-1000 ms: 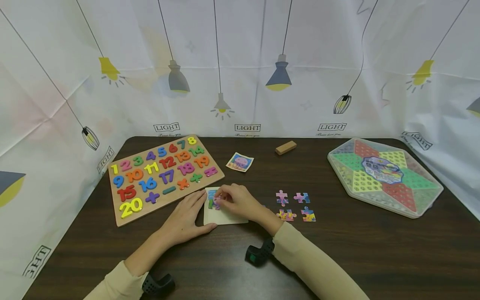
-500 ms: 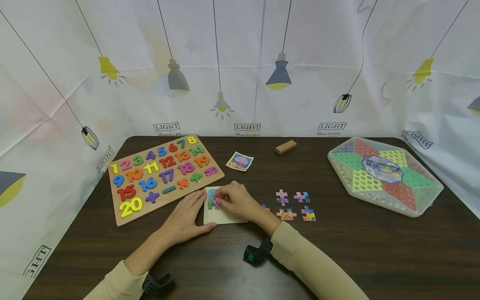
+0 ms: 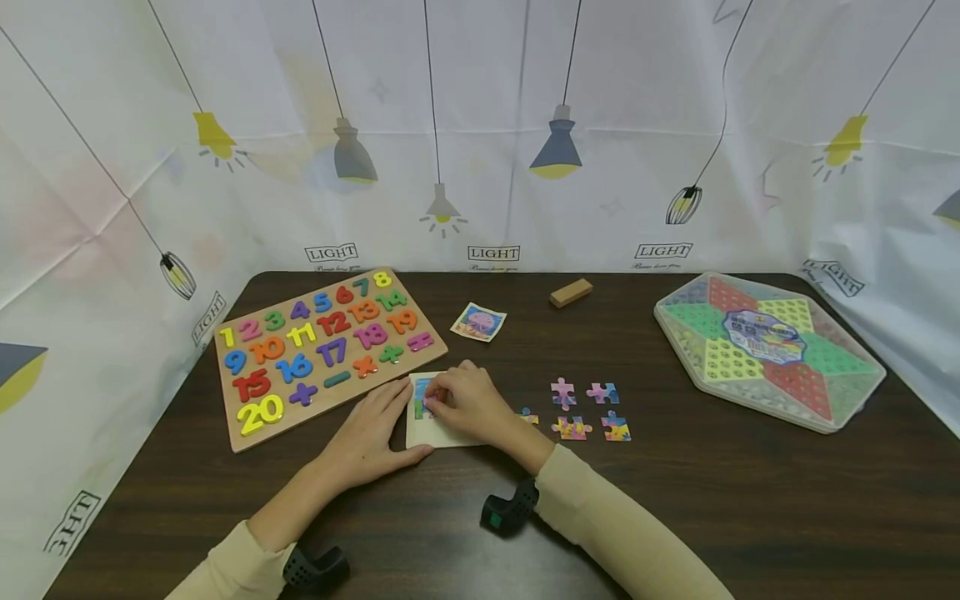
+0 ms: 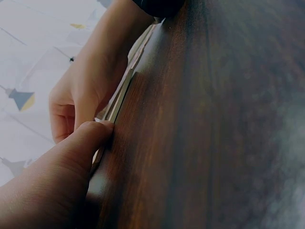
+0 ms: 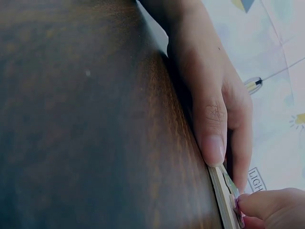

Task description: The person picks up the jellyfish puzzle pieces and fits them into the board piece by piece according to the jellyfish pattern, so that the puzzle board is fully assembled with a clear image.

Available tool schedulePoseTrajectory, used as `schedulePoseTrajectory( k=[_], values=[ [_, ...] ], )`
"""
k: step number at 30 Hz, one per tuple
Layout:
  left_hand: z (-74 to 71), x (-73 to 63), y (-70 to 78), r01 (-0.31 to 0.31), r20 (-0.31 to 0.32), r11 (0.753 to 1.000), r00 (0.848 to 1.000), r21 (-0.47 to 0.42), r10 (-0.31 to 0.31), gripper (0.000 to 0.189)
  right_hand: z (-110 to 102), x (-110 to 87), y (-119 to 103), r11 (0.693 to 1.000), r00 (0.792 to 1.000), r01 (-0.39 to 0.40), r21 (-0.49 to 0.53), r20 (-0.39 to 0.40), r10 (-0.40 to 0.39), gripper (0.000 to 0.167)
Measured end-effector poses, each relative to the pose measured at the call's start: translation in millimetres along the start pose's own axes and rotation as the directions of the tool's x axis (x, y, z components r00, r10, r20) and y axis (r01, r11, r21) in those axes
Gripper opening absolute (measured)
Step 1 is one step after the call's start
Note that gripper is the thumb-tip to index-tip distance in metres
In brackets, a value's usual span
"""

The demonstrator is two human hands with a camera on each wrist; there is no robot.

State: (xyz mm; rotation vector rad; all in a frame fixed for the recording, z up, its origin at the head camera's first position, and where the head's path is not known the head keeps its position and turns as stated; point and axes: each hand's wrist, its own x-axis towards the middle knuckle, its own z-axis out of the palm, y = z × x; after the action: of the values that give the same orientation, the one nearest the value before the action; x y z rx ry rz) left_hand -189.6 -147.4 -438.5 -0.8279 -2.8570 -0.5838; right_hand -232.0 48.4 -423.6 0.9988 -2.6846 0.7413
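A small jigsaw board (image 3: 442,435) lies flat on the dark table, with colourful pieces fitted at its upper left. My left hand (image 3: 367,433) rests along the board's left side with straight fingers, its thumb touching the edge near the lower corner. Over the board, my right hand (image 3: 474,407) pinches a pink-purple jigsaw piece (image 5: 235,204) between thumb and fingers, down at the board's surface. The hand covers much of the board's right part. Several loose jigsaw pieces (image 3: 572,428) lie right of the board, one partly hidden behind the right wrist.
A wooden number board (image 3: 322,392) lies at the left, close to the left hand. Behind the jigsaw are a small picture card (image 3: 478,322) and a wooden block (image 3: 571,293). A hexagonal game box (image 3: 772,354) lies at the right. A printed cloth (image 3: 480,167) hangs behind the table.
My right hand and wrist have shifted slightly left, so more of the loose piece beside the wrist shows. My left hand stays in place on the board.
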Motion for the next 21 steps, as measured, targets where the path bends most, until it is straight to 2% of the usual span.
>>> schedulePoseTrajectory(
  k=[13, 21],
  values=[
    [-1.4, -0.2, 0.7, 0.002, 0.005, 1.000, 1.000, 0.010, -0.002, 0.092, -0.3, -1.2, -2.9, 0.999, 0.998, -0.049, 0.001, -0.038, 0.049, 0.006],
    [1.5, 0.1, -0.8, -0.001, 0.000, 1.000, 1.000, 0.007, 0.001, 0.092, -0.3, -2.3, -2.7, 0.999, 0.998, -0.050, 0.009, -0.047, 0.051, 0.008]
  ],
)
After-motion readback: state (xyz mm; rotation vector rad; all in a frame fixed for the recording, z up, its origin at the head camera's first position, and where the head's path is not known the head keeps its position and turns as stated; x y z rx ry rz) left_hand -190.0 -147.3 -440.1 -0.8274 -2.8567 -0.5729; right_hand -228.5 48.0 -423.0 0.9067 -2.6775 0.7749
